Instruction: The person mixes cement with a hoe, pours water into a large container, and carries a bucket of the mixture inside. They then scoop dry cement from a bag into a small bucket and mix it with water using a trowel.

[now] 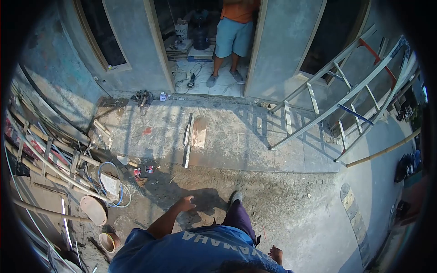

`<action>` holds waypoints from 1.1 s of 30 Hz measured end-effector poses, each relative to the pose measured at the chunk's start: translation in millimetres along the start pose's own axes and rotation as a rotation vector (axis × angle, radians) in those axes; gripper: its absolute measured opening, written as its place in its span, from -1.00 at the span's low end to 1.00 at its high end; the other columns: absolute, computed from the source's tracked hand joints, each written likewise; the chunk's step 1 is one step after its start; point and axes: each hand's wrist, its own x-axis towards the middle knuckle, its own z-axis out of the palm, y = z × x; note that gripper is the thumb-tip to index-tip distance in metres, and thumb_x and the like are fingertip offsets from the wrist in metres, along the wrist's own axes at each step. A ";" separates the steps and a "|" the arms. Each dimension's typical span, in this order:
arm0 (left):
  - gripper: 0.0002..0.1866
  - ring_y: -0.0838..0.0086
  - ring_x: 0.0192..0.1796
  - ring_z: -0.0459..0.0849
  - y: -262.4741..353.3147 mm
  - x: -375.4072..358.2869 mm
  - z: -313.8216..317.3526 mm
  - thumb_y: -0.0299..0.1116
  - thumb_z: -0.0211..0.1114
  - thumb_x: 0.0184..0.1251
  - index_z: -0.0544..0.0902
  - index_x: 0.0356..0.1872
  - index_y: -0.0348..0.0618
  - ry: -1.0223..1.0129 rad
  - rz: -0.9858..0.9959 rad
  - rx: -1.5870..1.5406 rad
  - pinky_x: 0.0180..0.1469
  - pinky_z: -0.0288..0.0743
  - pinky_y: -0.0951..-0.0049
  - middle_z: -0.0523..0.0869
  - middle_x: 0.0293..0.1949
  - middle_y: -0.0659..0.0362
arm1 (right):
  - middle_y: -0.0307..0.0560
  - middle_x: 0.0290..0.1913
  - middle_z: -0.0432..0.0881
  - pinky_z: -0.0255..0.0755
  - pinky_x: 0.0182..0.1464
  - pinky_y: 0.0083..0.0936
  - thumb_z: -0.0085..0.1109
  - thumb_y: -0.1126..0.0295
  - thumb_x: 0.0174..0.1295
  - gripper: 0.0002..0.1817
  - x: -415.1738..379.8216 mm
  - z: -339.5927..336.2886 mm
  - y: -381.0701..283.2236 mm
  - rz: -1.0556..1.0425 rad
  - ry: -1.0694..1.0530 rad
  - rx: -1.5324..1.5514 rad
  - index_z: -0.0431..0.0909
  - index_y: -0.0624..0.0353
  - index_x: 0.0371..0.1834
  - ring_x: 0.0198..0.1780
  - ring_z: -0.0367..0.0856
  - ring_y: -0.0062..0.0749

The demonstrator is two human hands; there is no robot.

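Observation:
My left hand (185,204) hangs over the rough ground left of my forward shoe (236,196), its fingers apart and nothing in them. Low on the right, beside my blue shirt (200,250), my right hand (275,254) is partly visible, fingers loosely bent and apart, with no object seen in it. On the tiled step (236,150) ahead lies a long metal bar (187,148) beside a brown board-like piece (199,133). Two small red packets (149,169) are on the ground ahead and left of my left hand.
A metal ladder (314,98) leans at the right of the step. Poles and hoses (50,150) crowd the left, near a bucket (109,242). Another person (233,38) stands in the doorway, near a corded power tool (191,81). A bamboo pole (387,150) extends at right.

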 end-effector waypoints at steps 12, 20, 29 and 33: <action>-0.35 0.25 -0.22 0.69 -8.4 45.7 -155.1 -0.13 0.47 -0.01 0.46 0.11 -0.19 0.502 -0.546 -0.426 -0.26 0.57 0.30 0.68 -0.21 -0.09 | 0.06 -0.53 0.64 0.43 -0.28 -0.35 0.17 0.06 0.19 -0.57 53.0 214.0 -776.0 -1.153 0.050 -0.662 0.60 0.23 -0.61 -0.39 0.63 -0.14; -0.15 -0.07 0.10 0.50 -9.8 208.5 -301.5 -0.17 0.50 -0.09 0.27 0.23 -0.25 0.460 -0.718 -0.209 0.11 0.44 0.14 0.48 0.07 -0.23 | 0.19 0.01 0.49 0.38 0.10 -0.20 0.26 0.19 0.14 -0.45 -56.9 465.3 -1070.5 -1.736 -0.155 -0.705 0.40 0.21 0.16 0.06 0.47 0.04; -0.38 -0.14 0.22 0.31 222.9 293.7 -810.6 -0.37 0.34 0.05 0.36 0.19 -0.26 1.241 -0.100 0.285 0.25 0.24 0.04 0.34 0.19 -0.27 | 0.25 0.09 0.46 0.32 0.17 -0.17 0.26 0.20 0.14 -0.43 -90.2 526.1 -1231.5 -1.665 -0.104 -0.631 0.39 0.27 0.16 0.14 0.42 0.12; -0.47 -0.13 0.27 0.27 294.0 329.9 -973.2 -0.32 0.31 0.09 0.44 0.12 -0.23 1.480 -0.008 0.576 0.27 0.19 -0.01 0.34 0.20 -0.23 | 0.27 0.09 0.46 0.34 0.14 -0.17 0.24 0.12 0.16 -0.41 -66.2 590.5 -1281.7 -1.570 -0.155 -0.574 0.40 0.29 0.14 0.12 0.45 0.13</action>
